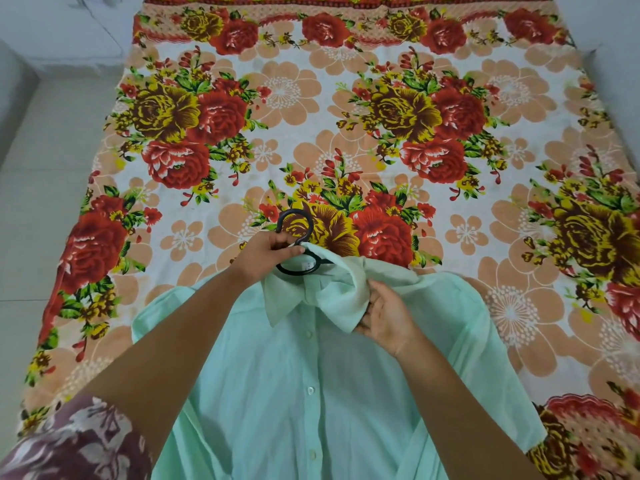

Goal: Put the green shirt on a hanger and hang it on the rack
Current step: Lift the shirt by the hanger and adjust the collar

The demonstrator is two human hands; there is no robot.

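Green shirt (311,393) looks thin and limp, so we grip the hanger (294,212) neck in our left hand (266,252), our right hand (388,317) pinching the bunched collar (332,292).

Mint-green shirt (311,393) — black hanger (294,237), floral bedsheet (311,109).

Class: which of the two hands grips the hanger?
The left hand, curled round the black hanger below its hook; the right hand holds bunched shirt cloth.

Bed (346,109) in a floral sheet (242,81): red and yellow roses, peach blooms on white. Laid out on the near part, front up and buttoned: pale green shirt (311,393), collar toward the far end, sleeves out to both sides. Pale floor (52,168) along the left edge.
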